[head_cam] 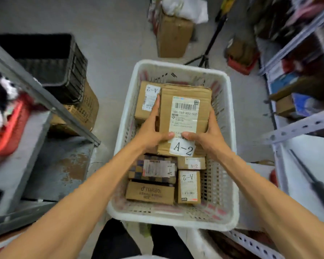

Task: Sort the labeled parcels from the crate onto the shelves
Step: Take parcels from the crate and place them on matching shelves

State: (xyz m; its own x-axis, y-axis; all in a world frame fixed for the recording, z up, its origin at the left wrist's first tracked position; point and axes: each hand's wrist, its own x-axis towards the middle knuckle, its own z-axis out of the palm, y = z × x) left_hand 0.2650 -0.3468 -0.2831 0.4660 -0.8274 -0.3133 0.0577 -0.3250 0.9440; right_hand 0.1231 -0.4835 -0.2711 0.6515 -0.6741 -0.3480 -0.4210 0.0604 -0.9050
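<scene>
As left hand (151, 132) and right hand (210, 134) grip the parcel (165, 116), fingers (156, 107) hug its sides.

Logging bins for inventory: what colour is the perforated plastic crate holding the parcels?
The perforated plastic crate is white; head view shows it best.

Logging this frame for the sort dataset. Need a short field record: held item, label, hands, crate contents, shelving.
held parcel: brown cardboard box, above the other parcels in the crate
label: A-2 sticker, barcode above it
left hand: grips the box's left side, thumb on top
right hand: grips the right side, thumb on top
crate: white plastic crate
left in crate: three A-2 boxes; one A-1 parcel; one plain box, sort label not visible
shelving: metal racks, left and right
</scene>
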